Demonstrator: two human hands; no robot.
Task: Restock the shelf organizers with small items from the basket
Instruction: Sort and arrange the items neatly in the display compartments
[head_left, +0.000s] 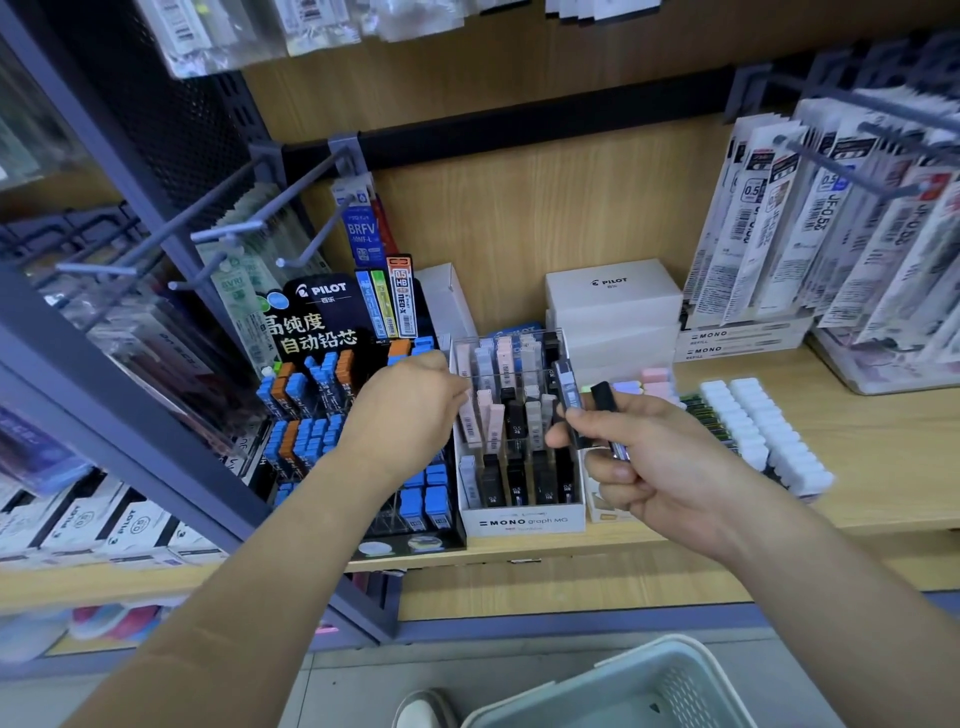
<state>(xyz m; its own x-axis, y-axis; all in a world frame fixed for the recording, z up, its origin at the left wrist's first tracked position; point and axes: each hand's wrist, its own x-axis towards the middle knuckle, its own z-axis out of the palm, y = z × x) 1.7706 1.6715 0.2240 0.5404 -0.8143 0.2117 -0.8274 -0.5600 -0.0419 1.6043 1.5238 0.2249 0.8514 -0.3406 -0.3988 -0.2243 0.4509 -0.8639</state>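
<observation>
On the wooden shelf (883, 462), the MONO organizer (519, 519) stands near the front edge, a clear box with a white front; everything else is placed from it. Hanging refill packs (831, 234) fill the far right, above the organizer and well apart from it. A black Pilot display (322, 312) stands just left of the organizer, its tiers stocked with blue and orange lead tubes (311, 431). Below the organizer and to the right, off the shelf, a pale basket (691, 686) shows its rim and meshed wall; what lies in it cannot be seen. White Pilot boxes (613, 301) are stacked behind the organizer on its right, and rows of white erasers (753, 431) lie on the shelf further right. Inside the organizer, pink, grey and black stocked cases (514, 426) stand upright in rows.

The left hand (410, 410) is at the organizer's left wall, fingers curled toward it. Its fingertips are hidden, so whether they pinch anything cannot be told. The right hand (649, 457) is in front of the organizer's right side, thumb and fingers pinching a small bunch of held cases (571, 400), dark ones whose tops point up beside the organizer's right wall.
</observation>
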